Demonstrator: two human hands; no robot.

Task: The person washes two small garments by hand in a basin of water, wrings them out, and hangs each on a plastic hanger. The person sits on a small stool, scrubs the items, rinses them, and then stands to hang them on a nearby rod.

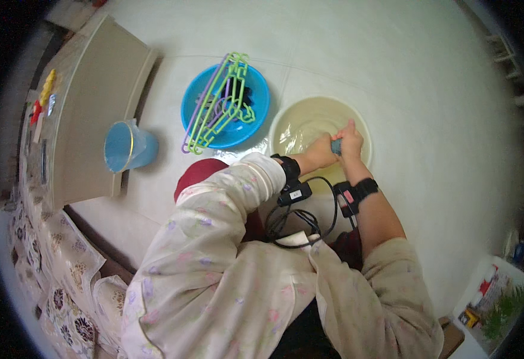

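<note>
Before me on the floor stands a cream plastic basin (pixel 276 122) with pale yellowish water (pixel 318 116) in it. My left hand (pixel 321 152) and my right hand (pixel 350 141) meet over its right half, both closed around a small grey-green cloth (pixel 336 146). Only a short piece of the cloth shows between my fists; my fingers hide the rest. The right thumb points up and away from me. Whether the cloth touches the water, I cannot tell.
Left of the basin, a blue basin (pixel 259 85) holds dark and grey cloth items, with green and purple plastic hangers (pixel 217 105) across it. A lined blue bin (pixel 145 146) stands beside a cabinet (pixel 100 98). Black cables (pixel 284 220) hang between my wrist straps.
</note>
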